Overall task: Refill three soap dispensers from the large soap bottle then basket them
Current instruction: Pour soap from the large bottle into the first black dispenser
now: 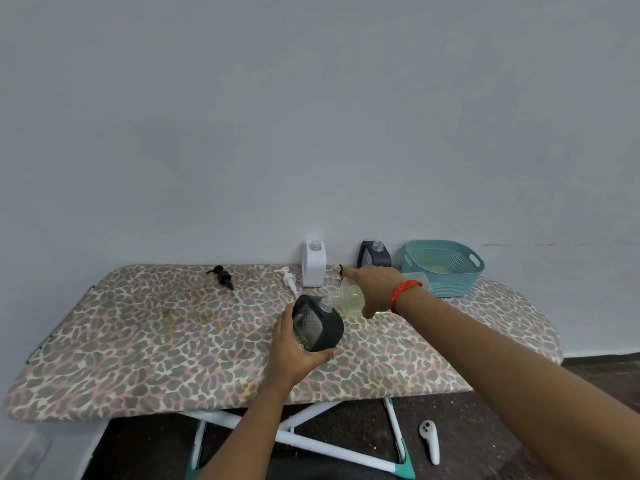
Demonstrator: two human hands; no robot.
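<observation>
My left hand [289, 351] grips a dark grey soap dispenser [318, 323] with no pump, tilted above the leopard-print board [156, 341]. My right hand [375, 289] holds the clear large soap bottle [348, 297] of yellowish soap tipped on its side, its mouth at the dispenser's open neck. A white dispenser [313, 263] and a second dark dispenser [374, 254] stand open at the back by the wall. A teal basket [446, 268] sits at the back right.
A black pump head [221, 277] and a white pump head [287, 280] lie loose on the board. Another small black part [341, 270] lies behind my right hand. A white controller [429, 441] lies on the dark floor beside the board's crossed legs.
</observation>
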